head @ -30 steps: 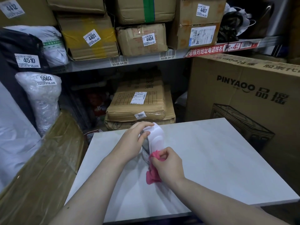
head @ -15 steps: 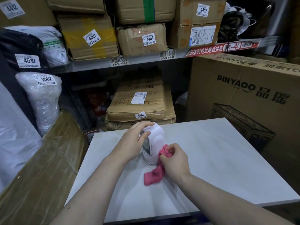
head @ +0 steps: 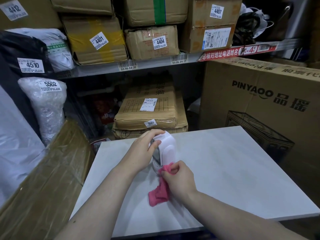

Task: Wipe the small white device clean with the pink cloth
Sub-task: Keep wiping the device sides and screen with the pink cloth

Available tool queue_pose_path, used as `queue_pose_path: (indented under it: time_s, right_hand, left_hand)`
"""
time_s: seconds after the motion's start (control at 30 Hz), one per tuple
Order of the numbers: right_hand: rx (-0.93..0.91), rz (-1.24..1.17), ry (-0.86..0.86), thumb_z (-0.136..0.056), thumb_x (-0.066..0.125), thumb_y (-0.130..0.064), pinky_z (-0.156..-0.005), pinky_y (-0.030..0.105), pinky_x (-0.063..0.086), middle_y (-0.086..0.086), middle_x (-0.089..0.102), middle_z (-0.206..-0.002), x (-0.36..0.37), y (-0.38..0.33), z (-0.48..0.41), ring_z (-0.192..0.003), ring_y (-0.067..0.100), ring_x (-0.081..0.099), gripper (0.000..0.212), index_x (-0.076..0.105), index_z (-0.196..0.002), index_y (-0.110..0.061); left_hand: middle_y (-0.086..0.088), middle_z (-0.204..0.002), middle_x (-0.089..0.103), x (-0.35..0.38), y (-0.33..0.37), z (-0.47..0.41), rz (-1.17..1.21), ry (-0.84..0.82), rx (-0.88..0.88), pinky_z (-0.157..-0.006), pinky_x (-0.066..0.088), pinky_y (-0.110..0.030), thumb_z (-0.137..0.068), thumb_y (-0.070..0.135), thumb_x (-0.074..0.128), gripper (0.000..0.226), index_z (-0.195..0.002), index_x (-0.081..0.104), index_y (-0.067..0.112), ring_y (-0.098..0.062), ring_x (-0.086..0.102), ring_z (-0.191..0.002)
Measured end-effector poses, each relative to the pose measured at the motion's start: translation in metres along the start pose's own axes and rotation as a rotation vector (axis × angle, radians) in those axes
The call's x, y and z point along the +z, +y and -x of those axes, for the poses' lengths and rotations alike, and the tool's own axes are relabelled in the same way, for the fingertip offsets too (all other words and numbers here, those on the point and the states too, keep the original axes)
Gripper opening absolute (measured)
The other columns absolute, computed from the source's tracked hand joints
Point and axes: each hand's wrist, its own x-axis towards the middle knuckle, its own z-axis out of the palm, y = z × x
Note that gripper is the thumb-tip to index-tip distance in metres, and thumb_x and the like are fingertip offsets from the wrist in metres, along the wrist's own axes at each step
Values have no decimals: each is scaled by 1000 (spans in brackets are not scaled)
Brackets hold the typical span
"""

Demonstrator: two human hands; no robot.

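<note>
A: What is nearest to the camera?
B: The right hand (head: 178, 181). Its fingers are curled tight around the pink cloth (head: 160, 193). The loose end of the cloth lies on the worktop (head: 225, 170).

A: Where is the small white device (head: 167, 148)?
B: Just beyond, at the far left part of the worktop, upright and a little tilted. The bunched top of the cloth presses on its lower end.

A: And the left hand (head: 140, 153)?
B: It grips the device from the left, with fingers over the top and the thumb on the grey front.

A: What is behind?
B: A flat carton (head: 150, 110) labelled 3507, a PINYAOO box (head: 259, 101) on the right, and a shelf (head: 155, 65) with numbered parcels above.
</note>
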Motion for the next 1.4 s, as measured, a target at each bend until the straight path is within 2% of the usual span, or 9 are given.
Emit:
queue_pose_path:
  time_s: [0.13, 0.23, 0.47, 0.6, 0.87, 1.07, 1.17, 1.27, 1.4]
  right_hand:
    - [-12, -71, -47, -80, 82, -15, -57, 18, 54, 0, 75, -78, 8, -6, 3, -67, 10, 74, 23, 60, -76, -14]
    - [-18, -51, -26, -79, 83, -14, -51, 14, 51, -2, 73, -71, 3, -7, 1, -56, 0, 67, 22, 62, -76, -9]
    - [-15, 38, 89, -84, 68, -9, -54, 11, 41, -5, 65, -79, -18, -6, -11, -69, 9, 61, 8, 61, -85, -10]
    - [21, 61, 53, -91, 59, -8, -54, 10, 39, -6, 68, -90, -22, -8, -18, -74, 0, 60, 11, 62, -96, -17]
    - [43, 135, 43, -92, 61, -15, -54, 14, 38, 1, 68, -95, -15, -1, -13, -74, 8, 59, 7, 57, -96, -11]
    - [28, 132, -3, -88, 69, -23, -52, 17, 39, 3, 70, -87, -1, 2, -5, -72, 11, 63, 19, 54, -83, -14]
    - [7, 99, -52, -87, 75, -26, -46, 15, 45, 10, 74, -73, 5, -1, -1, -60, 16, 69, 27, 54, -73, -15]
    - [-12, 113, -54, -83, 78, -26, -54, 28, 54, 12, 72, -63, 2, -3, -4, -54, 22, 68, 30, 56, -66, -15]
    - [-4, 139, 11, -79, 79, -20, -56, 24, 46, 1, 70, -71, -11, -1, -9, -63, 15, 64, 25, 57, -68, -16]
  left_hand:
    - [20, -121, 58, 1, 0, 0, 0, -1, -4, -98, 42, -24, -100, 21, 52, 29, -125, 56, 36, 0, 52, -109]
    - [20, -123, 57, 1, -2, 0, -4, 0, 5, -99, 42, -25, -100, 20, 52, 30, -126, 56, 35, 1, 51, -111]
    - [22, -124, 57, 1, -2, -1, 0, -10, 9, -101, 43, -28, -100, 21, 51, 31, -126, 55, 38, 0, 50, -116]
    - [21, -123, 57, 0, -2, 0, 1, -13, -3, -101, 43, -28, -100, 22, 50, 31, -125, 54, 39, 0, 51, -115]
    - [21, -122, 57, 1, -2, -1, -2, -16, -12, -100, 43, -29, -100, 22, 50, 31, -126, 54, 40, -2, 51, -113]
    - [20, -121, 58, 1, -3, 0, 8, -11, 1, -101, 44, -32, -100, 21, 51, 31, -125, 54, 40, -3, 52, -114]
    - [20, -120, 58, 1, -2, -1, 6, -9, 1, -100, 44, -33, -100, 21, 50, 31, -125, 54, 39, -4, 53, -112]
    - [21, -121, 58, 1, -3, -1, 2, -14, 2, -101, 44, -34, -100, 21, 50, 31, -125, 54, 39, -5, 53, -113]
    - [22, -122, 58, 1, -3, -2, 8, -8, 4, -102, 44, -35, -99, 20, 51, 32, -125, 54, 39, -4, 52, -116]
